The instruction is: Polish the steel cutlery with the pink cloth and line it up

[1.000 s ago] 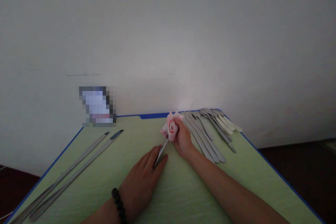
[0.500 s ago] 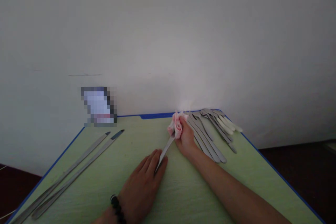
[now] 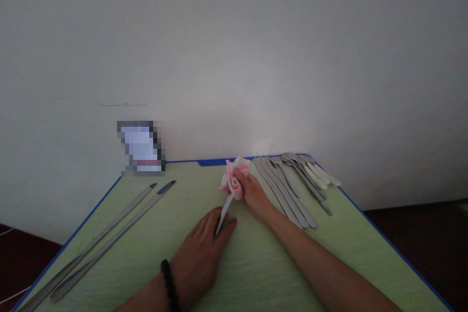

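Left hand lies flat, fingers pinning a knife to the mat. Right hand (arm outstretched) clutches a pink cloth around the blade.

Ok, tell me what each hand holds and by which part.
The left hand pins the near end of a knife between its fingers; the right hand grips a bunched pink cloth wrapped around the knife's far end.

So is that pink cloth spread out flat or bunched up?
Bunched up: the pink cloth is wadded in the right hand around one end of a metal utensil.
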Demonstrator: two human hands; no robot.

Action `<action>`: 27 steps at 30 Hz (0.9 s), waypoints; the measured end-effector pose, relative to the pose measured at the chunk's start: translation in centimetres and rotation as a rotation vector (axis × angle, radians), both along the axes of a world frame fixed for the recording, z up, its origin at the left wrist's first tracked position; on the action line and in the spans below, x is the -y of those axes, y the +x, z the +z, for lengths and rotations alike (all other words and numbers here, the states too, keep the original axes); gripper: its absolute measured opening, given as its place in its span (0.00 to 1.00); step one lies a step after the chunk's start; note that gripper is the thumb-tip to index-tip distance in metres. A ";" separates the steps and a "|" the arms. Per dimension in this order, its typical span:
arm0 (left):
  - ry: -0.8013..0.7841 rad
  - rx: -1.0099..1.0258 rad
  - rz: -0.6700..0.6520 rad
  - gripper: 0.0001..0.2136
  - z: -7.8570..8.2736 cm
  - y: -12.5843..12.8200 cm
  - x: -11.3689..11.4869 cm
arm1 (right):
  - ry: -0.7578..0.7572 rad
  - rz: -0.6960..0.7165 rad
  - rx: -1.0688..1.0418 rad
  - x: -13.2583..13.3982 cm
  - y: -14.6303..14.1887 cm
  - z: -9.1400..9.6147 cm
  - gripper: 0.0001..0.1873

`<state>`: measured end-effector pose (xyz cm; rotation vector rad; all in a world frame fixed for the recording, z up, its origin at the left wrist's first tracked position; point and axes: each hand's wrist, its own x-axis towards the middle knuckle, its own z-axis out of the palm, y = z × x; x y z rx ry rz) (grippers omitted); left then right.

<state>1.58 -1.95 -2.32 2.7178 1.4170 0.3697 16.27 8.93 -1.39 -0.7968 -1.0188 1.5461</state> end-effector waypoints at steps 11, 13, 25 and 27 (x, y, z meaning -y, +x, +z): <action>-0.118 -0.116 0.076 0.21 1.8 0.9 -0.2 | -0.157 -0.100 -0.238 -0.7 -0.3 -0.1 0.10; -0.118 -0.134 0.049 0.20 2.0 1.0 0.0 | -0.183 -0.162 -0.332 -0.9 -0.1 0.1 0.08; -0.073 -0.071 0.085 0.12 2.2 0.2 -1.4 | -0.039 0.123 -0.139 -0.5 0.2 0.0 0.18; -0.081 -0.075 0.111 0.12 2.2 0.1 -1.8 | 0.001 0.148 -0.052 -0.2 0.2 0.0 0.19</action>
